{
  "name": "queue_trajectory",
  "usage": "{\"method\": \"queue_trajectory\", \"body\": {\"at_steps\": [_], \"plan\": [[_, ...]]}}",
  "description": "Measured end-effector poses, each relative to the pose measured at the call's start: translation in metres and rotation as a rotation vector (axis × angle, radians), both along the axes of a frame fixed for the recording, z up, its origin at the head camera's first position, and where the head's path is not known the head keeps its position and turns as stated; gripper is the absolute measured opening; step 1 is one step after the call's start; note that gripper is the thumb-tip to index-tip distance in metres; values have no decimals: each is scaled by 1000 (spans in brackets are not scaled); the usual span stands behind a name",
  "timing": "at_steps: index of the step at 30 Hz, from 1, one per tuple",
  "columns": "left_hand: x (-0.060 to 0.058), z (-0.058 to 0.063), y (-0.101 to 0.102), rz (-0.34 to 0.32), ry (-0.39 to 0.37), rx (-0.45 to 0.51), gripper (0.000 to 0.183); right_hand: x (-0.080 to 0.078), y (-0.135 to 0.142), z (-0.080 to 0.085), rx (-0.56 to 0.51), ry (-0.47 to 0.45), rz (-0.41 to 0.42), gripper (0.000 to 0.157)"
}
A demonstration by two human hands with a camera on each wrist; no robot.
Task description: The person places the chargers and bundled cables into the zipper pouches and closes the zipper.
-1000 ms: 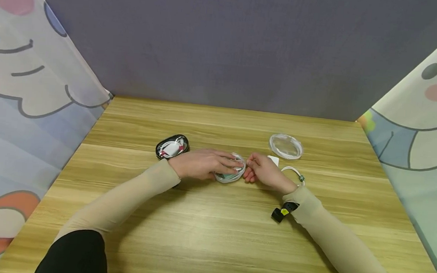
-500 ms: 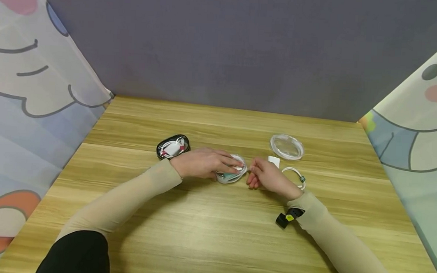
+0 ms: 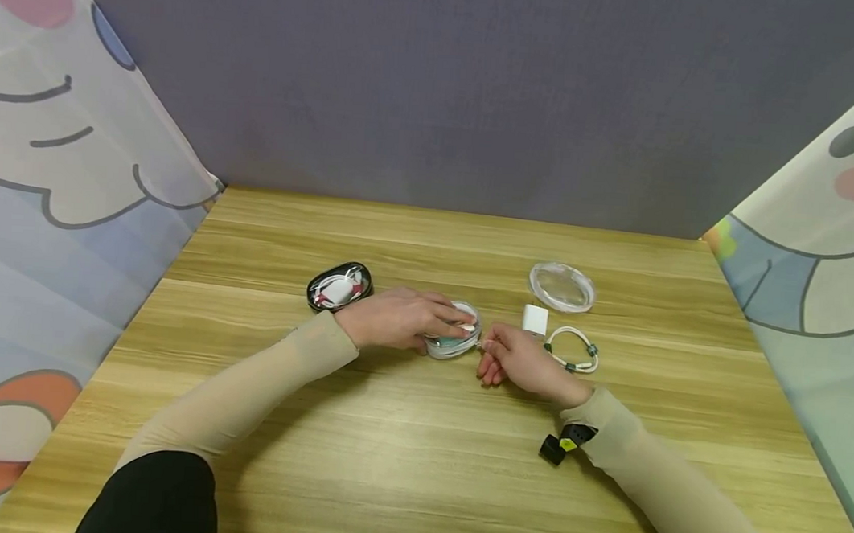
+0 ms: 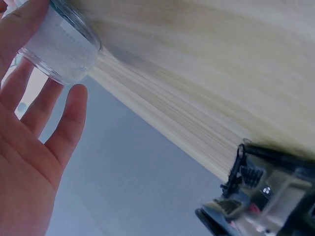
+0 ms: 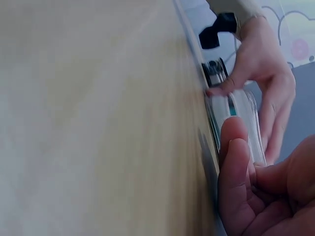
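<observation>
My left hand (image 3: 398,317) grips a round clear case (image 3: 450,348) from its left side, fingers over the top. White cable and something pale green show inside it. In the left wrist view, thumb and fingers lie around the case's clear wall (image 4: 74,54). At the case's right edge, my right hand (image 3: 526,364) pinches a small pull between thumb and forefinger, with the other fingers curled. The pull is mostly hidden by the fingertips. The right wrist view shows both hands close together, the case (image 5: 248,115) between them, low over the wooden table (image 5: 108,118).
A black oval case (image 3: 339,286) with a clear top holds a white charger and cable, left of my left hand. Right of the hands lie a white charger plug (image 3: 535,320), a coiled white cable (image 3: 572,330) with green ties, and another round clear case (image 3: 561,287) behind them.
My right hand has moved toward me along the clear case's right edge, uncovering the charger plug and more of the coiled cable. The left hand has stayed almost still on the case.
</observation>
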State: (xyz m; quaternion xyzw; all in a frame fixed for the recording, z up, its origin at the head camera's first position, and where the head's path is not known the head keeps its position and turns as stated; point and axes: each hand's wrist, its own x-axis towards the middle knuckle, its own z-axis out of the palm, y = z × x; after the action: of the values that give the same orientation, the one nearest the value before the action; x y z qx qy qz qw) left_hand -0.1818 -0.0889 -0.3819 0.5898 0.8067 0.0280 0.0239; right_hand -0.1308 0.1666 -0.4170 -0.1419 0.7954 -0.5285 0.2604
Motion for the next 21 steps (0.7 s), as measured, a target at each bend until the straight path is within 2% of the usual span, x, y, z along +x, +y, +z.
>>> {"method": "queue_trajectory", "body": {"at_steps": [4,8,13,21], "plan": [[1,0,2,0,12,1,72,4,-3,-1,-44,-19,18,18],[2,-1,4,-1,20,-11,73,4,-3,-1,-44,-28,12,20],[4,0,4,4,26,-23,75,0,1,0,-25,-29,-26,21],[3,0,4,20,90,-13,70,-8,4,0,-9,3,-83,21]]}}
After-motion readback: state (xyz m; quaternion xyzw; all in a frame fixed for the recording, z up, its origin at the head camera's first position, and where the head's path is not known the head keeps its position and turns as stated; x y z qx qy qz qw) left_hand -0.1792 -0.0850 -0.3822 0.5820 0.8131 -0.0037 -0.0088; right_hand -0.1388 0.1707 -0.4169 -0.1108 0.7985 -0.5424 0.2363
